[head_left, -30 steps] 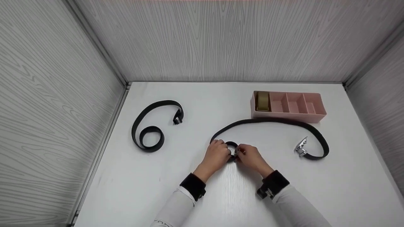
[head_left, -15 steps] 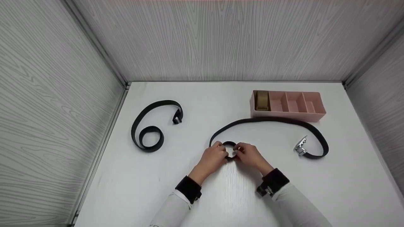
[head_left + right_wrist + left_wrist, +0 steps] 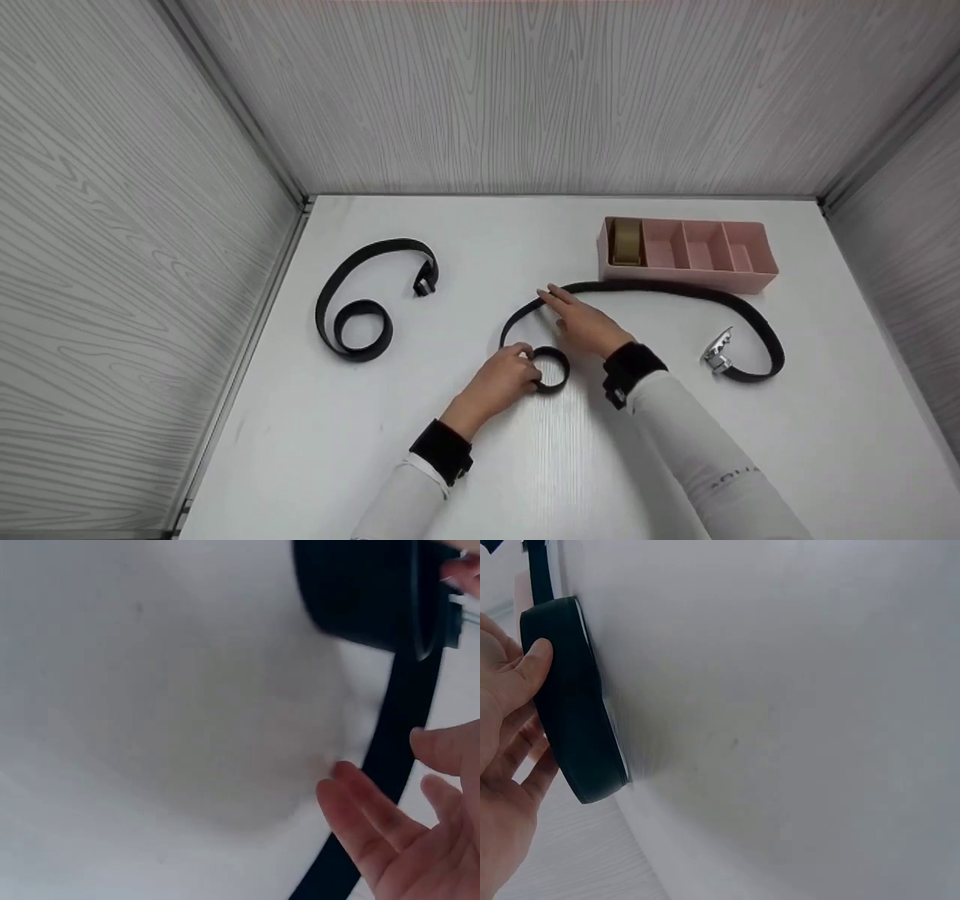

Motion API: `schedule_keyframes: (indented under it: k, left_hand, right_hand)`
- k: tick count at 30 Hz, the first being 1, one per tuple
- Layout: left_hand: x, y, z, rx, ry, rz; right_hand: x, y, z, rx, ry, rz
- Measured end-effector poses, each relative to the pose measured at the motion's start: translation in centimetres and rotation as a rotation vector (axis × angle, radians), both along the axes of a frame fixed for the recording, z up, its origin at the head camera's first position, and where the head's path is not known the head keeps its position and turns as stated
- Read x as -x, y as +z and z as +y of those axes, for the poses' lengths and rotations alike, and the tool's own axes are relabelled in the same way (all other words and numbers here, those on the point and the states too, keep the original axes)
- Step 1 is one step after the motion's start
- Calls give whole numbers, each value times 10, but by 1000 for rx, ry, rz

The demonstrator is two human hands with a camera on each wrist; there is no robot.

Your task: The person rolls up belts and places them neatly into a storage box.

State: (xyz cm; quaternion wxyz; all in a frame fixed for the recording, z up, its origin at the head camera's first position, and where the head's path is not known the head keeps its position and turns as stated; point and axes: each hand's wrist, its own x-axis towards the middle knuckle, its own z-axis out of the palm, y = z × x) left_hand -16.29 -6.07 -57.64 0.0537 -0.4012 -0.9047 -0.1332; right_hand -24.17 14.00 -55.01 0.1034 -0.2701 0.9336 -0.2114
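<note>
A black belt (image 3: pixel 679 286) stands on edge across the right half of the white table (image 3: pixel 540 465). Its silver buckle (image 3: pixel 718 354) lies at the right end. The other end is wound into a round coil (image 3: pixel 552 388), which my left hand (image 3: pixel 501 384) grips at its left side; the left wrist view has a thumb against the coil's band (image 3: pixel 574 705). My right hand (image 3: pixel 587 322) is beyond the coil with fingers extended at the strap. In the right wrist view its fingers (image 3: pixel 356 829) are spread beside the strap (image 3: pixel 409 701); contact cannot be told.
A second black belt (image 3: pixel 364 253), partly coiled, lies on the left. Behind the first belt stands a pink divided box (image 3: pixel 690 281), with a brown roll of tape (image 3: pixel 627 241) in its leftmost compartment. Grey wood-grain panels (image 3: pixel 480 97) enclose the back and sides.
My right hand has let go of the coil and moved away from me to the strap, its fingers now straightened. My left hand stays at the coil.
</note>
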Motion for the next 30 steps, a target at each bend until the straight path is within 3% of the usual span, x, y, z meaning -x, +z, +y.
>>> schedule_keyframes:
  k: [4,7,10,14,17,24,30]
  left_hand:
    - [0,-1,-2,-6,-47,-1]
    - [1,-2,-3,3,-81,53]
    - [1,-5,-5,12,-108,119]
    - [2,-7,-10,21,-84,199]
    - [3,-7,-14,23,-45,221]
    - [4,-4,-18,-27,-48,107]
    - [1,-3,-18,1,-17,95]
  right_hand:
    - [7,-7,0,10,19,87]
    - [10,-9,4,47,-8,164]
    - [11,-10,11,72,-57,188]
    - [14,-13,23,98,-120,196]
    - [15,-15,29,114,-140,195]
    - [18,-20,33,126,-177,236]
    - [19,-21,31,127,-196,242]
